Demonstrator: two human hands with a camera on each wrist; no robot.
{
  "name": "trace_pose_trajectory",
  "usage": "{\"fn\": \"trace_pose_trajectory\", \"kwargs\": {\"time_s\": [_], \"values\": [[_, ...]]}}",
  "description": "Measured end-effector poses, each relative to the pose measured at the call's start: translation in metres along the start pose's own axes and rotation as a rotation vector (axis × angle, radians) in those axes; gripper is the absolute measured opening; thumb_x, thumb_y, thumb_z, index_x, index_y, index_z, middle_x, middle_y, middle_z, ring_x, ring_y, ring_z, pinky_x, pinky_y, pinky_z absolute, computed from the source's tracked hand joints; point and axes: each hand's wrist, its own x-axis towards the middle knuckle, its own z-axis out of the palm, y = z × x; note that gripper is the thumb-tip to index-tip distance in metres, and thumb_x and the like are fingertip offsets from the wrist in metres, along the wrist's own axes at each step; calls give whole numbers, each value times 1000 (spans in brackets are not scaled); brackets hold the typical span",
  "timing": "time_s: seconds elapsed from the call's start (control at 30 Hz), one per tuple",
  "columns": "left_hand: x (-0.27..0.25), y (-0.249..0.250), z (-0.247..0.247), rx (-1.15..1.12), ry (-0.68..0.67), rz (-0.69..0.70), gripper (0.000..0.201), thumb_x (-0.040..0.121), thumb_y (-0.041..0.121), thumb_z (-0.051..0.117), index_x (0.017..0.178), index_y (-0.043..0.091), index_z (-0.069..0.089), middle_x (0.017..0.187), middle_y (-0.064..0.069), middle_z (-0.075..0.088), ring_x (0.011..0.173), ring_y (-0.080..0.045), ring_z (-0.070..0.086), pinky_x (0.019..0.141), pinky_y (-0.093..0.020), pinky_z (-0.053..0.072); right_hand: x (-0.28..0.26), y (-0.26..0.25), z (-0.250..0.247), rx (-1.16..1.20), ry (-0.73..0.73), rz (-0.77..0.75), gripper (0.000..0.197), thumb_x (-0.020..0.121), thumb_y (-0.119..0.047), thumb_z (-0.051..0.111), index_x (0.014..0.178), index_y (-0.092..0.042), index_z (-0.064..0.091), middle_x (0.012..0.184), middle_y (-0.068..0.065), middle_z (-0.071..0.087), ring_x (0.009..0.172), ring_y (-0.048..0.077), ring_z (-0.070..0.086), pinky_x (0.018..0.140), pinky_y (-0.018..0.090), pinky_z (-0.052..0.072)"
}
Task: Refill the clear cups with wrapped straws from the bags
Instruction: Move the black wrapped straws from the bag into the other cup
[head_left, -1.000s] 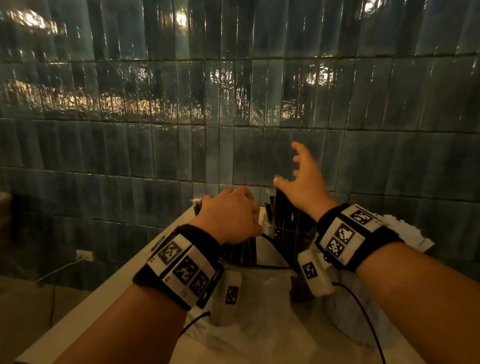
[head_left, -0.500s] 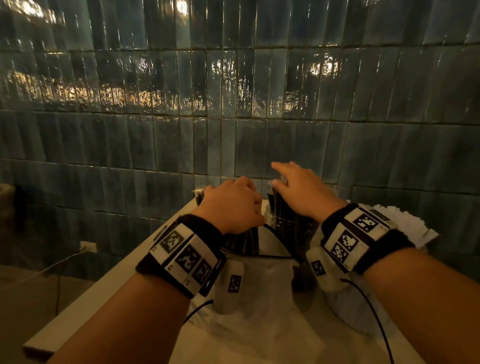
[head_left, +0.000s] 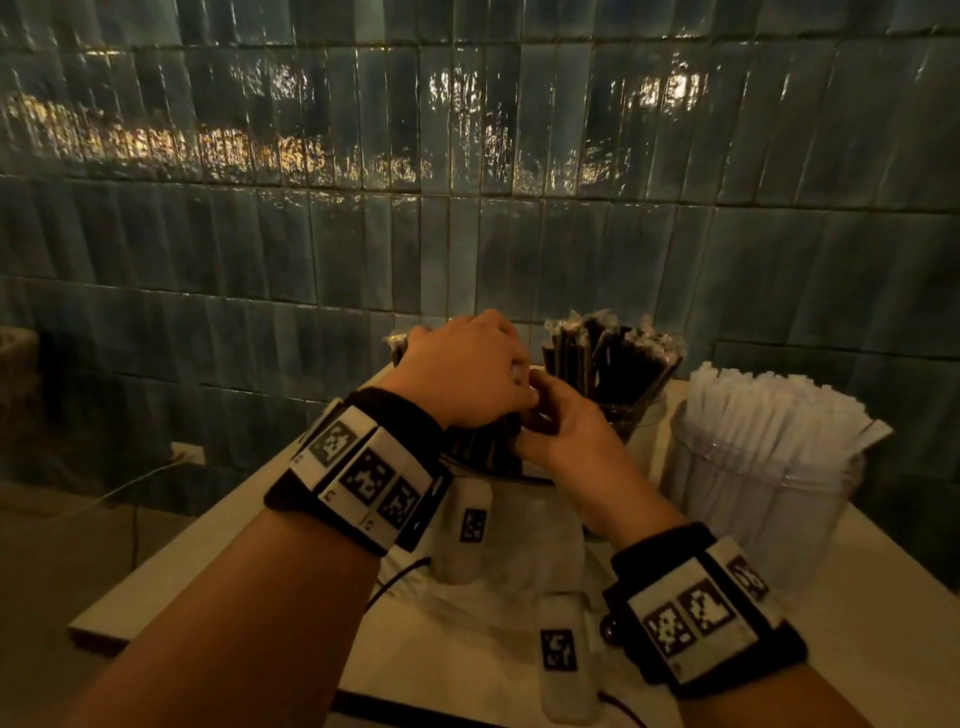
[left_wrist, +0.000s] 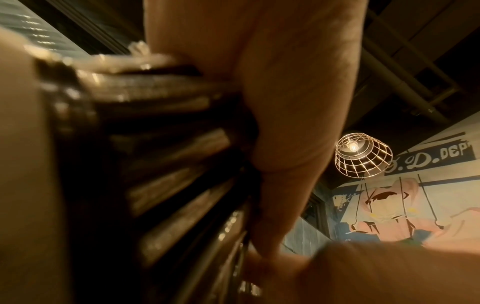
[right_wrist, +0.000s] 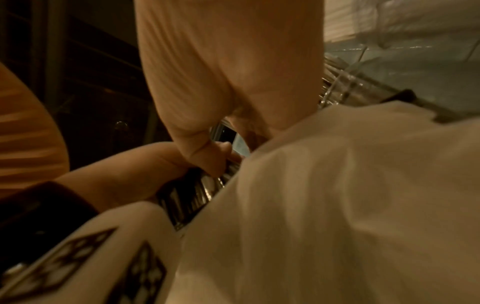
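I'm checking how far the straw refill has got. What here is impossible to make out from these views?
- Head view: the left hand covers the bundle of dark straws, so their count and whatever holds them are hidden.
- Head view: the right hand has its fingertips tucked under the left hand; its grip is unclear.
- Left wrist view: the straws are blurred.
- Right wrist view: a white bag blocks most of the picture.

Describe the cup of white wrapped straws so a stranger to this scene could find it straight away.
Start at the dark tiled wall and drop to the pale table below it. On the table's right side, right of both hands, stands the clear cup of white straws. Its neighbour, the cup of dark straws, sits nearer the wall; only this one is packed with white paper-wrapped straws fanning rightward.
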Motion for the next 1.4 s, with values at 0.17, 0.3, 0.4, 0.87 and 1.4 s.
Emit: {"fn": "trace_pose_trajectory", "kwargs": {"time_s": [0.17,0.3,0.4,0.87,1.4], "values": [[-3,1,2,-2,39,18,18,78,56,54,68,43,49,127,13,45,112,-16,46,90,-51,33,-2,3,6,30,-24,-113,56,80,-8,70,111,-49,48,116,-23,58,107,-7,55,76,11,50],[-8,0,0,-39,41,17,11,76,57,57,80,47,53,127,13,46,114,-16,46,92,-51,34,0,8,9,48,-30,-159,61,78,-3,70,115,-45,47,116,-19,60,108,-5,57,89,20,51],[-11,0,0,-58,42,37,43,75,59,59,115,53,47,130,10,47,118,-19,46,97,-55,34,0,10,9,70,-50,-152,67,77,-7,71,118,-51,43,118,-13,62,111,6,59,90,28,52],[-17,-2,-7,-118,18,3,104,61,75,60,145,43,9,139,4,48,126,-27,46,100,-61,34,1,12,14,-18,-41,-219,52,89,-1,56,133,-22,39,118,-11,59,101,-7,59,75,9,48],[-12,-5,-4,-140,29,-65,27,87,42,54,112,35,53,102,7,54,102,-21,54,94,-55,42,3,15,4,-46,216,-264,45,73,5,69,90,-34,54,84,-13,64,71,-10,63,54,7,47]]}}
